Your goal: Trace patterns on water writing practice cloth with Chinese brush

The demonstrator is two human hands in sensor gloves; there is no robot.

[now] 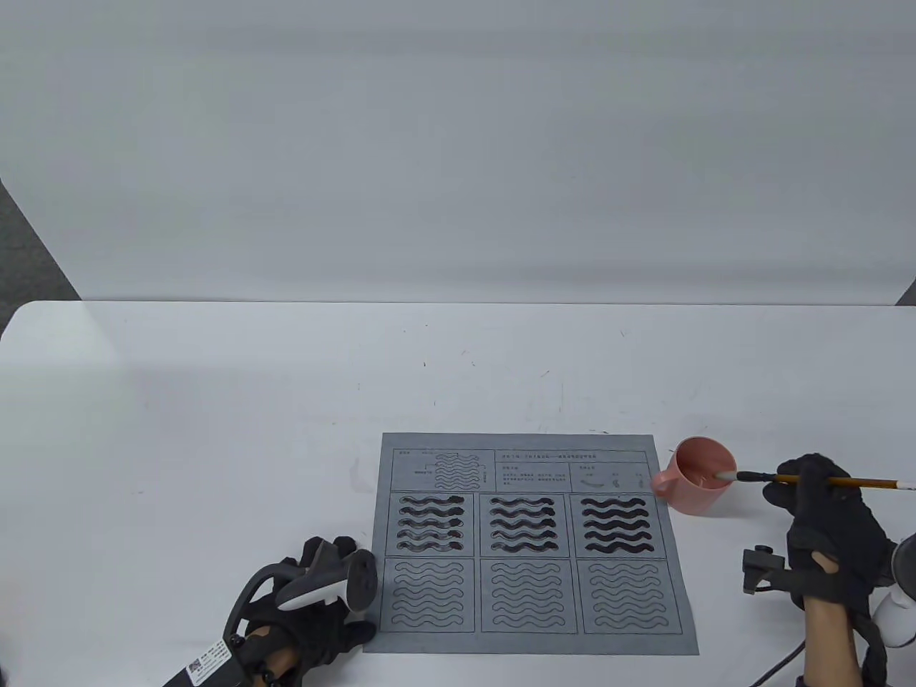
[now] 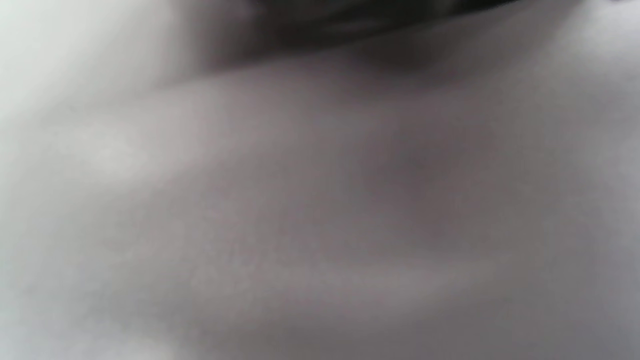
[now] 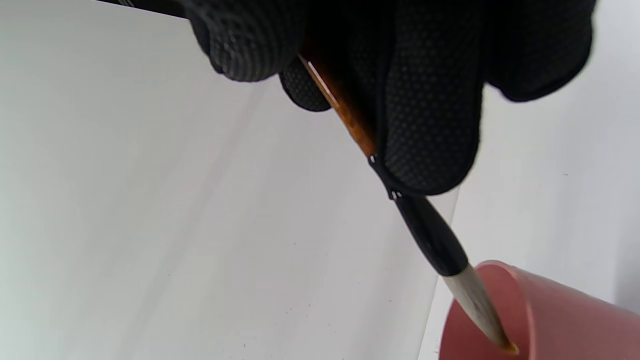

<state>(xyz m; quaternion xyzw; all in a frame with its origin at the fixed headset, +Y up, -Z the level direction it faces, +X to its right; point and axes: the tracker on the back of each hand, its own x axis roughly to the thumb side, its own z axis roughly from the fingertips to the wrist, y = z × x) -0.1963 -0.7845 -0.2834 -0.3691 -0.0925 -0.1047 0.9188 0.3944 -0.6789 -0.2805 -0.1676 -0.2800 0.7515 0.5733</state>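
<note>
A grey water writing cloth [image 1: 529, 544] lies on the white table, printed with six boxes of wavy lines. The three upper boxes are traced dark, the three lower ones show outlines only. My right hand [image 1: 823, 522] grips a Chinese brush [image 1: 823, 481] by its brown shaft, right of the cloth. The pale brush tip [image 1: 724, 474] reaches over the rim of a pink cup [image 1: 695, 486]. In the right wrist view the fingers [image 3: 425, 125] pinch the shaft and the tip [image 3: 480, 310] sits at the cup's rim [image 3: 500, 270]. My left hand [image 1: 315, 608] rests on the table at the cloth's lower left corner.
The pink cup stands just off the cloth's upper right corner. The table's far edge [image 1: 458, 304] meets a white backdrop. The left wrist view is a blurred grey surface with nothing to make out.
</note>
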